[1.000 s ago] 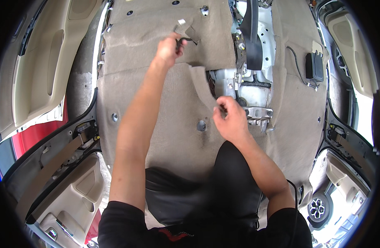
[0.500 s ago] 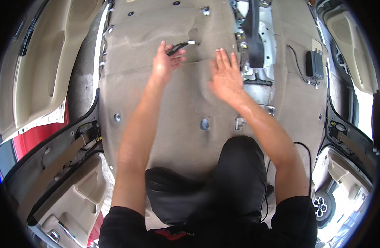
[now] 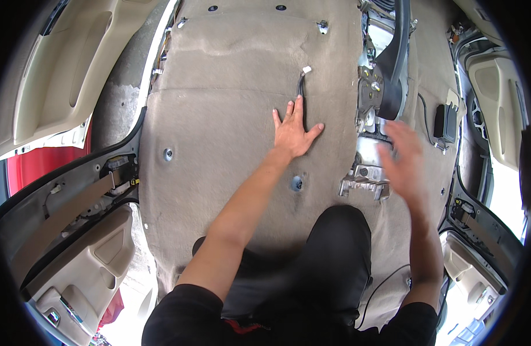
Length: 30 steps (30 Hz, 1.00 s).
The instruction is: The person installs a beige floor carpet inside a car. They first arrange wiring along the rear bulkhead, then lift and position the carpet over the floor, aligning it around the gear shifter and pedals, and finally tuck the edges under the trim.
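My left hand [image 3: 295, 131] rests on the grey-brown car floor carpet [image 3: 219, 127], palm down with its fingers spread. Under and beside its fingers lies a black cable [image 3: 301, 86], which ends in a white connector plug [image 3: 306, 70]. My right hand [image 3: 405, 158] is smeared by motion, but its thumb and fingers look apart and nothing shows in it. It hovers to the right of the exposed metal centre section [image 3: 372, 151], beside a metal bracket [image 3: 363, 183].
A black lever [image 3: 395, 75] rises from the metal section. A black box [image 3: 446, 123] with a cable sits at the right. Door trim panels [image 3: 63, 69] stand open on both sides. Bolt holes [image 3: 298, 183] dot the carpet, and my dark-clad knee [image 3: 339, 236] is close by.
My left hand has gone from holding the cable to lying flat on the carpet beside it. My right hand has left the carpet and moved right, past the metal section. The view has shifted.
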Each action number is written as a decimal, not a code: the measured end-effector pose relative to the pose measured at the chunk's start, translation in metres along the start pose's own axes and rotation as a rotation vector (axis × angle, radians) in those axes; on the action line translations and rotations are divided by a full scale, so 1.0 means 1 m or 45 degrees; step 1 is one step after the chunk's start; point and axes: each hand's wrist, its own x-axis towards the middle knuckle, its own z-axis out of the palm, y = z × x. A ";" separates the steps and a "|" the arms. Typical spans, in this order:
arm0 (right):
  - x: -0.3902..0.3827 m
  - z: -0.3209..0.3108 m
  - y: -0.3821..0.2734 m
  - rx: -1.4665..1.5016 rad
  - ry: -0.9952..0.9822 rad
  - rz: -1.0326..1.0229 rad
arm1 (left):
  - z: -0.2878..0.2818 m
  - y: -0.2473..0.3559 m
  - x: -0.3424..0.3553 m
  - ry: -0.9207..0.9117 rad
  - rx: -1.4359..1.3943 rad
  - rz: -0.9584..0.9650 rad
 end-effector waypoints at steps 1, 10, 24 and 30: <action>-0.005 -0.011 0.019 0.033 0.101 0.110 | -0.002 0.004 0.000 -0.039 0.000 -0.035; -0.049 -0.096 0.273 0.551 0.146 1.267 | -0.071 -0.038 -0.069 -0.033 -0.228 -0.122; -0.528 -0.122 0.296 -0.329 -0.405 1.116 | -0.021 -0.202 -0.637 0.506 0.189 -1.322; -0.527 0.008 0.087 0.366 -0.926 1.113 | 0.112 -0.189 -0.758 0.674 -0.132 -1.563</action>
